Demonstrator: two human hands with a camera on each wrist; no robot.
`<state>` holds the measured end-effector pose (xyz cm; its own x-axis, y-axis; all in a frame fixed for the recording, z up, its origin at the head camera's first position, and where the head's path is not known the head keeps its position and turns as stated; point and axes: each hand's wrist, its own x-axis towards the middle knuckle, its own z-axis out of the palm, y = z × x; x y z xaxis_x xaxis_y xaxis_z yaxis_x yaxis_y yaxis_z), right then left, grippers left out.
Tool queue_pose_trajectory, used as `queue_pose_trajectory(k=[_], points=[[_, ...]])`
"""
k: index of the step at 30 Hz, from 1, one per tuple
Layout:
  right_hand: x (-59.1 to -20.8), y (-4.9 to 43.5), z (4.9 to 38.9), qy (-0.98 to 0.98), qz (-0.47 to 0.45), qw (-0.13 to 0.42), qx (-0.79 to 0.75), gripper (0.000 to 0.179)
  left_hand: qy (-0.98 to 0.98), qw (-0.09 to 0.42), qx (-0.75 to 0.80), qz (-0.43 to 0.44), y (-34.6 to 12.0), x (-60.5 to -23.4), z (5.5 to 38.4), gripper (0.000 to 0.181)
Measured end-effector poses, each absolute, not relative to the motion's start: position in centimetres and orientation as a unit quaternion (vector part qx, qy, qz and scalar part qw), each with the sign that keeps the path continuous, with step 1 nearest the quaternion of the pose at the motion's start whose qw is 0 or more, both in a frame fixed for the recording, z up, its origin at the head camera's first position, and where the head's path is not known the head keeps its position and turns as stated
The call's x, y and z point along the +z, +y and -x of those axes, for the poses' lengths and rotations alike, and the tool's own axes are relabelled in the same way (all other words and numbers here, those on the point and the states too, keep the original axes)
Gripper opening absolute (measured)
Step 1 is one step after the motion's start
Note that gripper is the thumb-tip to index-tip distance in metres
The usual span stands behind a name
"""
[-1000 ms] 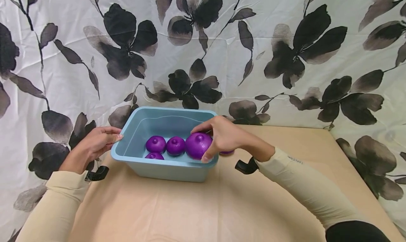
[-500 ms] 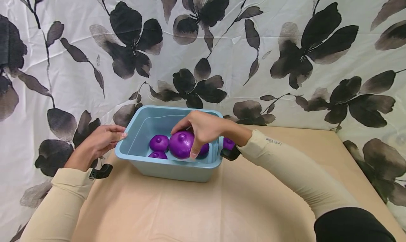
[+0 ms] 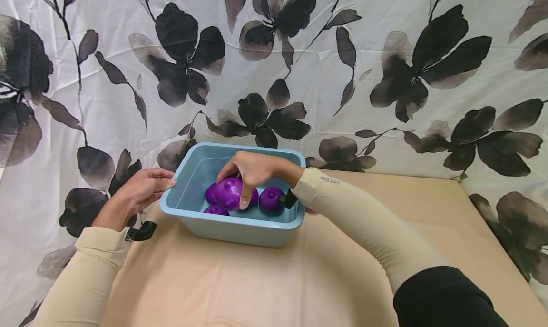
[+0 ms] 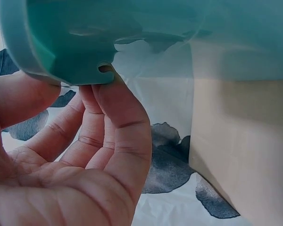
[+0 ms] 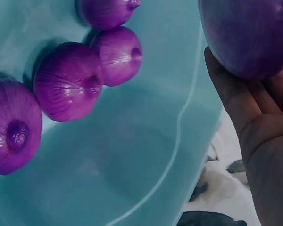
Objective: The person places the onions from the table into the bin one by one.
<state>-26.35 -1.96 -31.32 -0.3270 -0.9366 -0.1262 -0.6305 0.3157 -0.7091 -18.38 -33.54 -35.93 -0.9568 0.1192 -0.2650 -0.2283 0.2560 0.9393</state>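
Note:
A light blue plastic tub (image 3: 233, 222) stands on the table. My left hand (image 3: 139, 192) pinches its left rim between thumb and fingers, as the left wrist view also shows. Inside the tub, my right hand (image 3: 254, 169) grips a large purple onion (image 3: 228, 194) from above, fingers on its far side and thumb on the near side. That onion (image 5: 252, 35) is raised above the others in the right wrist view. Several more purple onions (image 5: 68, 82) lie on the tub floor, one of them (image 3: 271, 199) toward the right end. My right hand partly hides the ones below it.
A sliver of something purple (image 3: 309, 210) shows outside the tub's right end, mostly hidden by my right sleeve. The table (image 3: 239, 284) has a tan cover. A floral cloth (image 3: 325, 89) hangs close behind the tub.
My right hand has carried the large onion leftward across the tub, uncovering an onion at the right end. My left hand keeps its hold on the rim. The head view has shifted slightly.

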Motion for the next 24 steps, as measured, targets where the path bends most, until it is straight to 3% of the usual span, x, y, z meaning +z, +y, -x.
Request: queue_pose_trajectory(k=[19, 24], points=[[-36.4, -5.1, 25.9, 0.781, 0.524, 0.311, -0.136, 0.064, 0.769, 0.134, 0.625, 0.027, -33.2, -36.1, 18.1, 0.024], [-36.8, -5.4, 25.9, 0.783, 0.523, 0.317, -0.118, 0.062, 0.756, 0.136, 0.64, 0.028, -33.4, -36.0, 18.3, 0.013]])
